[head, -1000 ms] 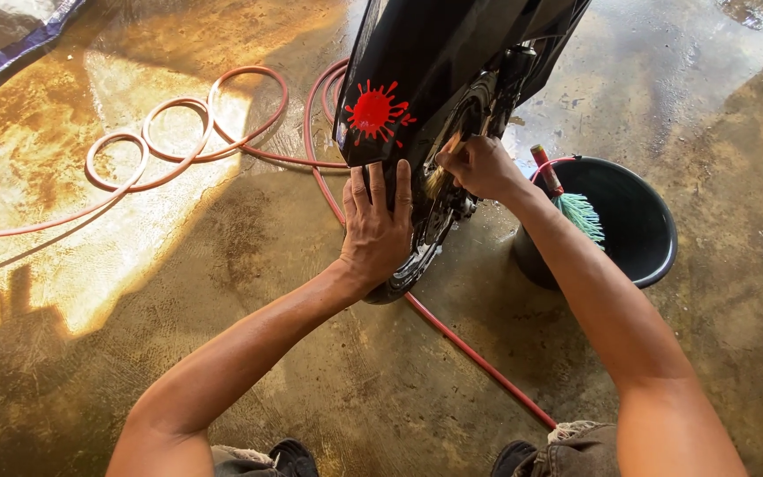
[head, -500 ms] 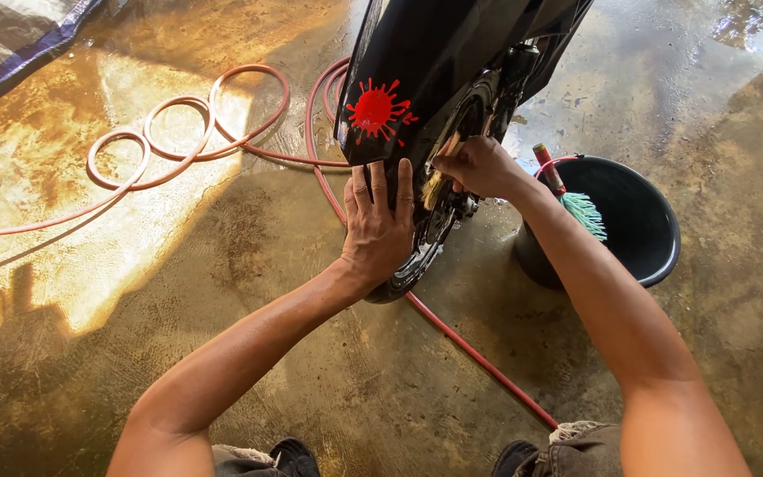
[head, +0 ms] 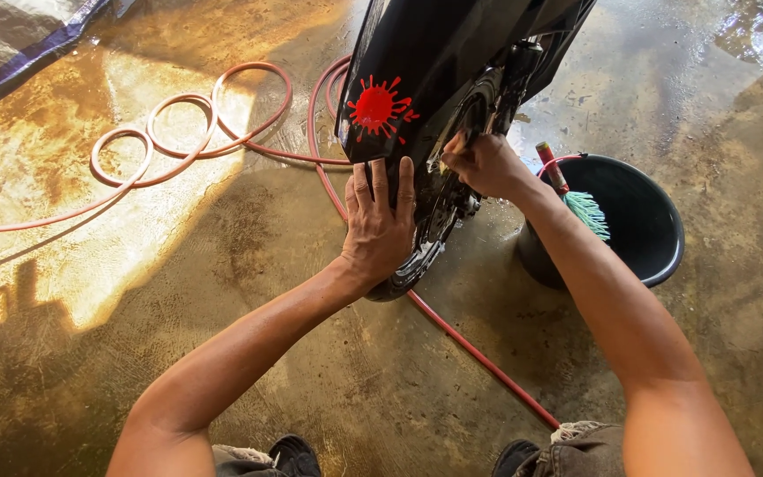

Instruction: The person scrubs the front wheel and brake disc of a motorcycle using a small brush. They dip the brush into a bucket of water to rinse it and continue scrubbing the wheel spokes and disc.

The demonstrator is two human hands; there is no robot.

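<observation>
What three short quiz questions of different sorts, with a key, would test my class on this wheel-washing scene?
1. True or false: the left hand lies flat on the tyre below the black mudguard.
2. Which holds the green-bristled brush? A) the right hand B) the black bucket C) the floor
3. Fill in: the coiled hose on the wet floor is ___ in colour.

Key
1. True.
2. B: the brush stands in the black bucket; the right hand is closed at the wheel, and what it grips cannot be told.
3. Red.
</observation>
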